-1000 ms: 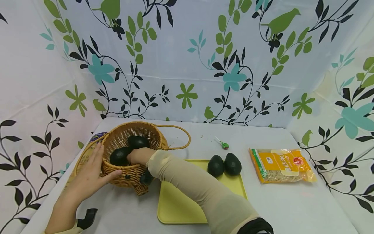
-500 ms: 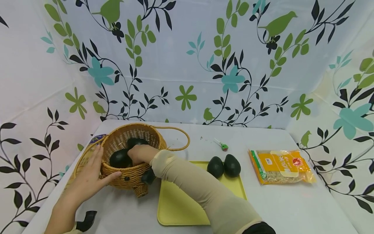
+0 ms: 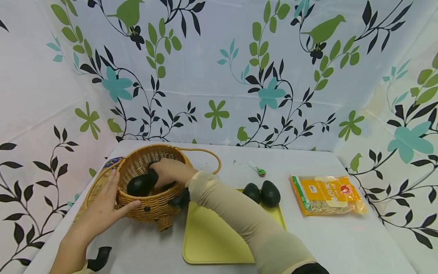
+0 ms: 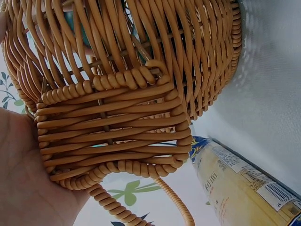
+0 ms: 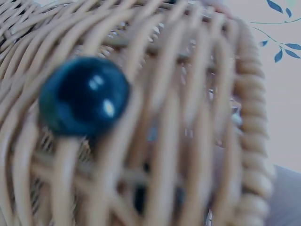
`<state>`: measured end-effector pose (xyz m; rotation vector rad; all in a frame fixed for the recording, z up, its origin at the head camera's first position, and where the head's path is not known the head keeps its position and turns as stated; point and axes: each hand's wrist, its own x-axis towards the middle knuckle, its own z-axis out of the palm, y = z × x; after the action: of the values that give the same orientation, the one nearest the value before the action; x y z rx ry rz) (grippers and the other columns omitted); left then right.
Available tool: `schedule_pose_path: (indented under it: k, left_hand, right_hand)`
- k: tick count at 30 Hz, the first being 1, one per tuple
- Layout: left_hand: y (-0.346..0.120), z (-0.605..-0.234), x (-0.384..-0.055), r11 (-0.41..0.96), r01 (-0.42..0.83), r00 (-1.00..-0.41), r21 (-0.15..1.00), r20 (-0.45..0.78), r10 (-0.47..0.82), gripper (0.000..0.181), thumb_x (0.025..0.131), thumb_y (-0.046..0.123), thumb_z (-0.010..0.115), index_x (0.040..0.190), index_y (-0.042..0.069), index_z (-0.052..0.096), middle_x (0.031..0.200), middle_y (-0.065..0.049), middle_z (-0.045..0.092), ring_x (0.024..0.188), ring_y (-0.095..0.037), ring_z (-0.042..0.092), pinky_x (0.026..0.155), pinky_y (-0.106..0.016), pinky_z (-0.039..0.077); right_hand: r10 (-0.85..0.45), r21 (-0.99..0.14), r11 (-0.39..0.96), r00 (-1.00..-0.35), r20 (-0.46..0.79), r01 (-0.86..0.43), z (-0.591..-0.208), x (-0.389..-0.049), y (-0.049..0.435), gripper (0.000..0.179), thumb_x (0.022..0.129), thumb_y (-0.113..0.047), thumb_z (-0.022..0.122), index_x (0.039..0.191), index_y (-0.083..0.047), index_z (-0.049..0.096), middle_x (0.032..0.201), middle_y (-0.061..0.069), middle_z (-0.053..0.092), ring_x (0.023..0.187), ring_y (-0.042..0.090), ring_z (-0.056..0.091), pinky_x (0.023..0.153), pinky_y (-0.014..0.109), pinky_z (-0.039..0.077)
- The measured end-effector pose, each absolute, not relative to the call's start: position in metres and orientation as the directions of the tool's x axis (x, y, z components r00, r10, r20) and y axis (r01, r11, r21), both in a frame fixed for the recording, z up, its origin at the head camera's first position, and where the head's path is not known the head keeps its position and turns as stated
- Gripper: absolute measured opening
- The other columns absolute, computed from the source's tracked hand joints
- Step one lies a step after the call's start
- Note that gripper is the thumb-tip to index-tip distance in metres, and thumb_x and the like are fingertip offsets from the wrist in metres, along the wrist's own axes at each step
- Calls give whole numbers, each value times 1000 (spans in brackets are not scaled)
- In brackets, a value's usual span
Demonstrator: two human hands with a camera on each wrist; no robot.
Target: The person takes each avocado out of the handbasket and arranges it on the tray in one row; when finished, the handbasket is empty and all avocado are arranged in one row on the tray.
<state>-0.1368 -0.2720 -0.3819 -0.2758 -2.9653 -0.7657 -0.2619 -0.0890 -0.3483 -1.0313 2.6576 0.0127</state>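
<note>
A wicker basket [image 3: 147,211] with a looped handle stands at the left of the table. Inside it my right hand [image 3: 171,171] has its fingers curled over a dark green avocado, mostly hidden behind the hand. Another avocado [image 3: 138,185] lies beside it, and something dark shows beneath the hand. My left hand [image 3: 97,211] rests against the basket's left side, fingers straight and thumb spread near the rim. Its palm lies by a woven ear [image 4: 113,122] in the left wrist view. The right wrist view has the basket's wicker wall with a shiny round black eye [image 5: 84,96].
A yellow tray [image 3: 212,239] lies right of the basket, bearing two avocados [image 3: 270,194]. Behind it is a green lollipop [image 3: 261,172]. An orange bag of grain [image 3: 328,196] lies further right. A yellow package [image 4: 244,183] sits left of the basket.
My right hand has shifted slightly up and to the right inside the basket, covering more of the avocado at the back. The left hand stays against the basket.
</note>
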Motion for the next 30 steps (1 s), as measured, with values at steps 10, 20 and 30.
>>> schedule_pose_path:
  k: [10, 20, 30]
  left_hand:
    - [-271, -381, -138, 865, 181, -983, 468, 102, 150, 109, 85, 55, 60, 151, 7, -12, 157, -20, -15, 141, -53, 4, 99, -75, 20]
    - [-270, -381, -139, 873, 177, -984, 455, 103, 146, 110, 84, 56, 60, 151, 6, -11, 157, -22, -14, 140, -53, 4, 98, -76, 22]
    - [-270, -380, -137, 877, 163, -987, 453, 90, 136, 110, 84, 57, 60, 150, 7, -13, 156, -24, -13, 140, -53, 2, 98, -76, 21]
  right_hand:
    - [-686, -195, 726, -709, -160, -659, -319, -265, -62, 73, 83, -42, 67, 146, -22, 36, 137, 1, 49, 112, 13, 52, 78, 23, 49]
    - [-713, -257, 690, -696, -84, -677, -287, -261, -32, 74, 85, -43, 65, 147, -18, 33, 123, 6, 54, 98, 14, 52, 69, 21, 47]
    - [-696, -311, 687, -718, -22, -657, -271, -266, -5, 74, 84, -40, 66, 147, -18, 33, 129, 9, 52, 105, 18, 53, 76, 26, 51]
